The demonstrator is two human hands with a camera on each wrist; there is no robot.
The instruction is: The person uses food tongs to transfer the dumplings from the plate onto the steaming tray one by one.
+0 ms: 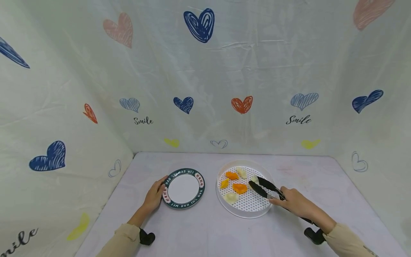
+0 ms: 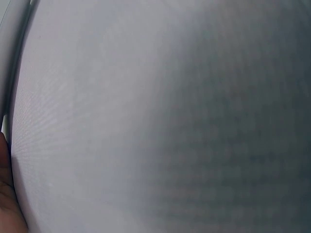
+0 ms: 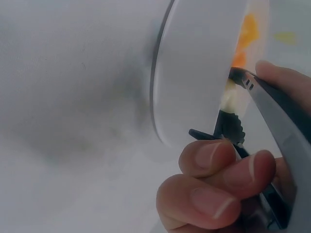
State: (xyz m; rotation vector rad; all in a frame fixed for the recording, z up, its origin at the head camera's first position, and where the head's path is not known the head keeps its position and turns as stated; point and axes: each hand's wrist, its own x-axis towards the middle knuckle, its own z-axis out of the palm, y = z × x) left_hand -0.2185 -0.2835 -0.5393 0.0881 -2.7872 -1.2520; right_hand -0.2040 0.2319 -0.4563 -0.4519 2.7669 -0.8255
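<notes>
My left hand [image 1: 155,193] holds the left rim of a round plate [image 1: 183,206], white with a dark green lettered border. In the left wrist view only a bit of that hand [image 2: 8,204] shows at the edge. My right hand [image 1: 295,202] grips metal tongs [image 1: 271,185] with black tips, fingers curled round the arms. The tips stand on either side of a pale yellow piece [image 1: 254,179] over a round white perforated tray [image 1: 247,214]. Whether they squeeze it, I cannot tell. Orange pieces [image 1: 239,188] and other pale pieces [image 1: 231,197] lie in the tray.
A white cloth covers the table [image 1: 208,228], and plate and tray stand apart on it. Behind rises a pale curtain [image 1: 212,71] printed with hearts. Black wrist devices [image 1: 147,237] sit on both forearms.
</notes>
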